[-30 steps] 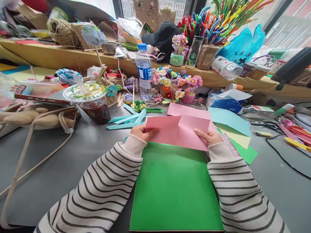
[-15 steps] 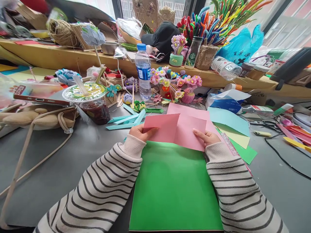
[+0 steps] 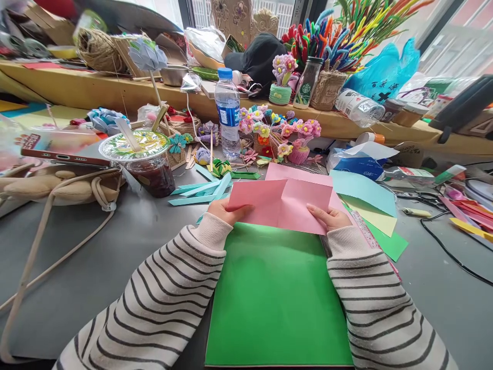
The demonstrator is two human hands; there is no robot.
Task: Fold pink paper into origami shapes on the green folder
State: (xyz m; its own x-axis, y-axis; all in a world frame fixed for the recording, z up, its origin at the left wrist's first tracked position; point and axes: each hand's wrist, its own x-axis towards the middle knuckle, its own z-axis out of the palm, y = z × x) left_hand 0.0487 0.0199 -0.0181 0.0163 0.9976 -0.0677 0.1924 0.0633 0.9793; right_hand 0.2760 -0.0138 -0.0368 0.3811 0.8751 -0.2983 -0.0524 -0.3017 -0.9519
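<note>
A creased pink paper (image 3: 281, 204) is held up by both hands above the far edge of a green sheet (image 3: 279, 303). My left hand (image 3: 229, 211) pinches its left end, thumb in front. At its right end my right hand (image 3: 329, 216) grips it in the same way. A vertical fold runs down the middle of the paper. Another pink sheet (image 3: 296, 173) lies flat just behind it on the grey table.
Left of the hands are blue paper strips (image 3: 206, 190), a lidded drink cup (image 3: 148, 172) and a phone (image 3: 65, 151). A water bottle (image 3: 228, 115) stands behind. Blue sheets (image 3: 364, 190) and scissors (image 3: 421, 198) lie to the right.
The pink paper is opened out flatter, its right half raised and turned more toward me. Both hands keep their hold and have barely moved.
</note>
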